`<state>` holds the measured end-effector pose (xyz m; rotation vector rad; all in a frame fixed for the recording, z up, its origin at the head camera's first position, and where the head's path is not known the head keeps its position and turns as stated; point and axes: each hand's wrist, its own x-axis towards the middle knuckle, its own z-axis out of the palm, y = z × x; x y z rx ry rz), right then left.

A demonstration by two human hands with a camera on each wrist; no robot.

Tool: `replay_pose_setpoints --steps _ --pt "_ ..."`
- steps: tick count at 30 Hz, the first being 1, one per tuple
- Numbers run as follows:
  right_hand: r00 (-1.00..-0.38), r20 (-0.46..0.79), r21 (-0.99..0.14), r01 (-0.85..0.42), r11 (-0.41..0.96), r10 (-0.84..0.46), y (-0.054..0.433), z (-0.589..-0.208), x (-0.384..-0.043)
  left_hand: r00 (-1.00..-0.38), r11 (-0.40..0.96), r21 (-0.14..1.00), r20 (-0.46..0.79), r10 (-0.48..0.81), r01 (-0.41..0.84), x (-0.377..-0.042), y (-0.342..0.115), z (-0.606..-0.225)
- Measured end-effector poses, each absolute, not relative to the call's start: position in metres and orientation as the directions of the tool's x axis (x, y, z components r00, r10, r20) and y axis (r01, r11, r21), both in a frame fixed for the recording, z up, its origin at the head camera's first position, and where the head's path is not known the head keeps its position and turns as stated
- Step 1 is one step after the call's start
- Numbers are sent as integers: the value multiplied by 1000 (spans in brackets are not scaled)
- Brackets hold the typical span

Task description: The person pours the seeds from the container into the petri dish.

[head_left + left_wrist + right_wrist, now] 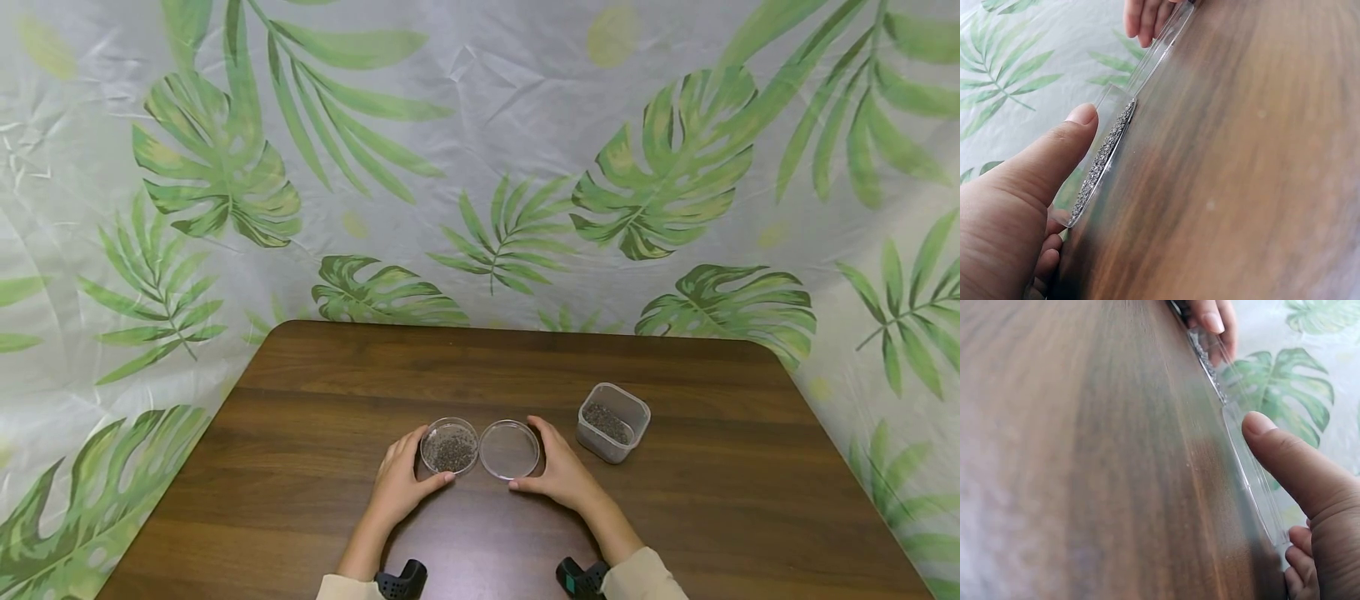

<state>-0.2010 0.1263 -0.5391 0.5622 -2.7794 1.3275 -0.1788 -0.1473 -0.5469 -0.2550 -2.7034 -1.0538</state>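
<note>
My left hand [401, 479] holds a clear petri dish [450, 447] with grey granules spread over its bottom. Thumb and fingers lie on opposite sides of its rim, and the left wrist view shows the layer of granules [1104, 164] through the clear wall. Beside it, touching or nearly so, a second clear round dish or lid [509, 450] with no granules lies flat on the table. My right hand [558, 471] holds that one by its edge, thumb at the near side and fingers at the far side. In the right wrist view the right thumb [1297, 459] meets its rim.
A translucent square plastic tub [613, 423] with more grey granules stands to the right, beyond my right hand. The brown wooden table [300, 500] has rounded far corners. Behind it hangs a leaf-patterned sheet [510, 167]. Black wrist devices [402, 579] sit on both wrists.
</note>
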Motion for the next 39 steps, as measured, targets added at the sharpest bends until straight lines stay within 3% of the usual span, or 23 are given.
replay_pose_setpoints --steps 22,39 --pt "-908 194 -642 -404 652 -371 125 -542 -207 -957 731 636 278 81 247 -179 -147 -547" --pt "-941 170 -711 -323 624 -293 122 -543 -204 -960 732 638 267 84 241 -178 -147 -546"
